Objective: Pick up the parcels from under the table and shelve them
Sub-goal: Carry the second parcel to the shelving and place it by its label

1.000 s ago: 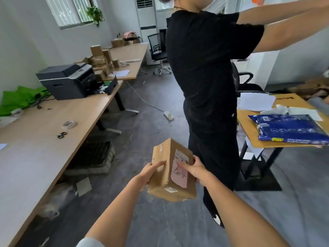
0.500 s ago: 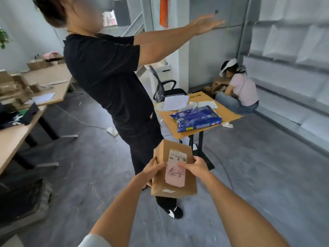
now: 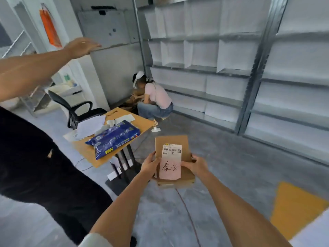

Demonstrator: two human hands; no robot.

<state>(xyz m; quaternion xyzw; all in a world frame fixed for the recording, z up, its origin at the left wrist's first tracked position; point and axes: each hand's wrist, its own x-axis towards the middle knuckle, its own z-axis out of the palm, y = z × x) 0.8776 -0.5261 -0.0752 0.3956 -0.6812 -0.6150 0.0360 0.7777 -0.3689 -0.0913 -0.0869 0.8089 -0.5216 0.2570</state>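
A brown cardboard parcel (image 3: pixel 179 143) with a white barcode label and a pink handwritten slip is held in front of me at chest height. My left hand (image 3: pixel 149 164) grips its left edge and my right hand (image 3: pixel 195 165) grips its right edge. Grey metal shelving (image 3: pixel 204 68) with white-lined bays fills the wall ahead and to the right, its bays bare.
A person in black (image 3: pixel 44 166) stands close on my left, one arm (image 3: pixel 44 63) stretched across the view. A small wooden table (image 3: pixel 142 123) holds a blue packet (image 3: pixel 114 137) and papers. Another person (image 3: pixel 154 98) crouches by boxes near the shelving. A black office chair (image 3: pixel 78 109) stands behind the table.
My view has swung right from the long desks to the shelving. The parcel stays in both hands and now sits flatter, label up. The person in black has shifted to the left edge.
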